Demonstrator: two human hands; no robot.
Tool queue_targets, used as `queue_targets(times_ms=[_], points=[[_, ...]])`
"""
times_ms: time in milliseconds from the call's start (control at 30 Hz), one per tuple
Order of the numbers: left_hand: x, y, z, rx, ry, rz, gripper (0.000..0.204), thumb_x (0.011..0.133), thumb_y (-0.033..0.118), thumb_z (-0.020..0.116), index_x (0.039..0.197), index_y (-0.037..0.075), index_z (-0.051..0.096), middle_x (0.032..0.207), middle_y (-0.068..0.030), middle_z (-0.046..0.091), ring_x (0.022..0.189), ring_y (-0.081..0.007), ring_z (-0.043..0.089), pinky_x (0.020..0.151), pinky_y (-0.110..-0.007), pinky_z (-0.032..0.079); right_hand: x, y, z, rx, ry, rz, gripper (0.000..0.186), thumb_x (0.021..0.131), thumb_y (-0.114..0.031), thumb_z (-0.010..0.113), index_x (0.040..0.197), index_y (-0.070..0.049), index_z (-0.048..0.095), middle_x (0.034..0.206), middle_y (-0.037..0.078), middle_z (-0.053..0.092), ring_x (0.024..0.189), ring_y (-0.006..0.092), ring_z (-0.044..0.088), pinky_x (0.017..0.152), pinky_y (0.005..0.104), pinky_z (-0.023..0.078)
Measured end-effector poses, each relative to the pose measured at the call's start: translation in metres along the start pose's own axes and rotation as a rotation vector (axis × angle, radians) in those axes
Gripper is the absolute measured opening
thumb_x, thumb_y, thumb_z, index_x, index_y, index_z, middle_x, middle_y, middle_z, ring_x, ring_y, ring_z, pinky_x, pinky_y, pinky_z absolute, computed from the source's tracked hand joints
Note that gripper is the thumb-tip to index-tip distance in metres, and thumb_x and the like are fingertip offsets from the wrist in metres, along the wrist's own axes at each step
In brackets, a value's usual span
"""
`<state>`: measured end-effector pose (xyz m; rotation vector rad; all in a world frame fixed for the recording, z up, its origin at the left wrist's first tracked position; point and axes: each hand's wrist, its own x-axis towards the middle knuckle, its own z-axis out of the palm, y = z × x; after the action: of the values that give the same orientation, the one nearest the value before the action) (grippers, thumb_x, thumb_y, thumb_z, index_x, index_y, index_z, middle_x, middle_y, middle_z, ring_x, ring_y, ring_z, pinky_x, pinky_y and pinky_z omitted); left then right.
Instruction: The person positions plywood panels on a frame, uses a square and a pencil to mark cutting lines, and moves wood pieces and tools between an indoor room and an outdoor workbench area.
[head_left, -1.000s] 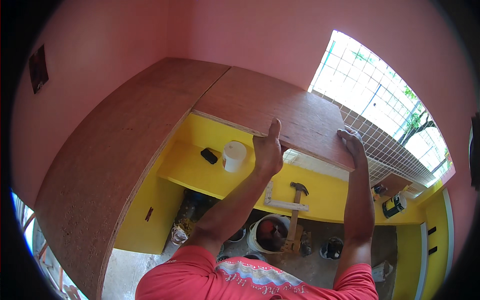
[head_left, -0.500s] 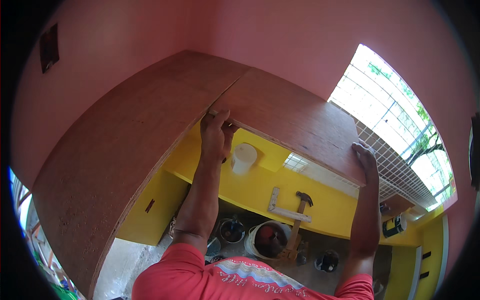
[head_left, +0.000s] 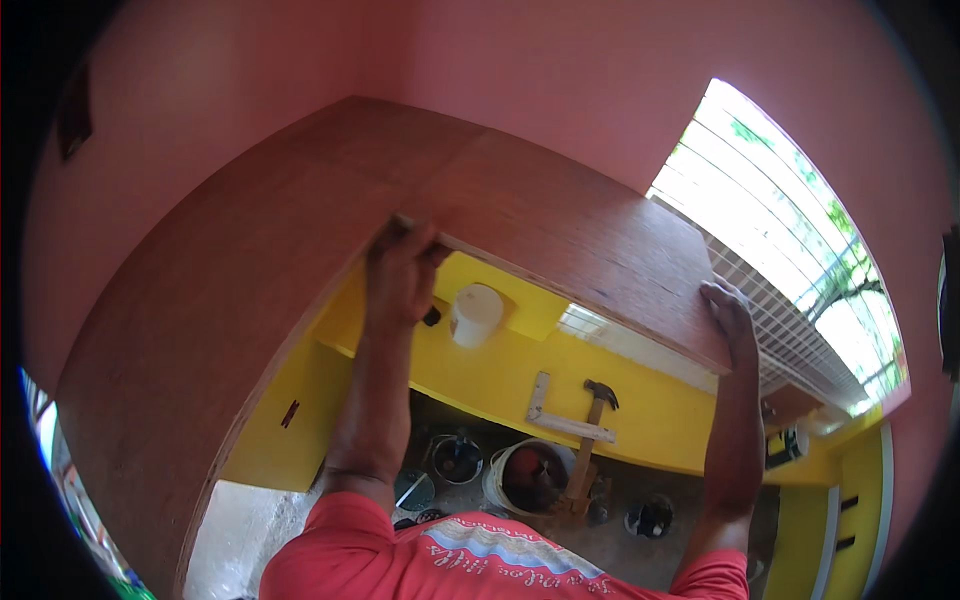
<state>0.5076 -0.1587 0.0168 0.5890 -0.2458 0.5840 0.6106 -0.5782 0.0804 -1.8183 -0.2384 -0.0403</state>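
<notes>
A reddish-brown plywood board (head_left: 570, 240) lies at the back, meeting a larger plywood panel (head_left: 250, 240) on the left at a corner. My left hand (head_left: 400, 275) is at that inner corner, its fingers closed on the front edge where the two pieces join; motion blurs it slightly. At the board's right end, my right hand (head_left: 730, 312) grips the edge, with fingers on the top face and the rest of the hand against the side.
On the yellow ledge below are a white container (head_left: 476, 314), a framing square (head_left: 565, 420) and a claw hammer (head_left: 594, 420). Buckets (head_left: 530, 478) stand on the floor. A paint can (head_left: 787, 447) is at right, below a grilled window (head_left: 790, 230). Pink walls (head_left: 560, 70) border the boards.
The dark gap between the board and the left panel has narrowed to a faint seam. My left hand has moved a little left along the corner; my right hand keeps its hold.
</notes>
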Motion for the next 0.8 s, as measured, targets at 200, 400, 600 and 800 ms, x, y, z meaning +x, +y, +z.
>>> queue_targets(times_ms=[200, 400, 600, 800], points=[[0.004, 0.020, -0.005, 0.048, 0.098, -0.108, 0.022, 0.086, 0.008, 0.055, 0.109, 0.007, 0.056, 0.098, -0.0053, 0.061, 0.082, -0.0166, 0.061, 0.072, -0.032, 0.053, 0.010, -0.003, 0.012, 0.045, 0.100, 0.107, 0.032, 0.079, -0.012, 0.061, 0.108, 0.001, 0.060, 0.092, 0.008, 0.063, 0.077, 0.0133, 0.060, 0.068, 0.0231, 0.047], [0.002, 0.010, 0.002, 0.109, 0.077, -0.062, 0.027, 0.087, 0.009, 0.056, 0.112, 0.003, 0.054, 0.102, -0.0061, 0.061, 0.089, -0.0168, 0.061, 0.079, -0.035, 0.055, 0.016, 0.015, -0.008, 0.176, 0.067, 0.103, 0.030, 0.077, -0.008, 0.065, 0.105, 0.001, 0.061, 0.090, 0.008, 0.063, 0.077, 0.0128, 0.059, 0.070, 0.0232, 0.047], [-0.009, 0.018, -0.014, 0.211, 0.123, 0.009, 0.034, 0.086, 0.004, 0.056, 0.119, 0.005, 0.049, 0.111, -0.0072, 0.057, 0.096, -0.0175, 0.059, 0.083, -0.035, 0.055, 0.015, 0.008, 0.008, 0.108, 0.076, 0.096, 0.035, 0.078, -0.010, 0.062, 0.112, -0.003, 0.059, 0.090, 0.004, 0.062, 0.073, 0.0112, 0.058, 0.066, 0.0221, 0.046], [-0.007, 0.008, -0.010, 0.167, 0.008, 0.129, 0.031, 0.084, 0.000, 0.057, 0.114, 0.005, 0.050, 0.100, -0.0053, 0.057, 0.090, -0.0166, 0.060, 0.081, -0.036, 0.055, -0.015, -0.026, 0.019, 0.061, 0.042, 0.135, 0.046, 0.078, -0.017, 0.058, 0.119, 0.001, 0.051, 0.099, 0.012, 0.060, 0.077, 0.0162, 0.058, 0.068, 0.0275, 0.048]])
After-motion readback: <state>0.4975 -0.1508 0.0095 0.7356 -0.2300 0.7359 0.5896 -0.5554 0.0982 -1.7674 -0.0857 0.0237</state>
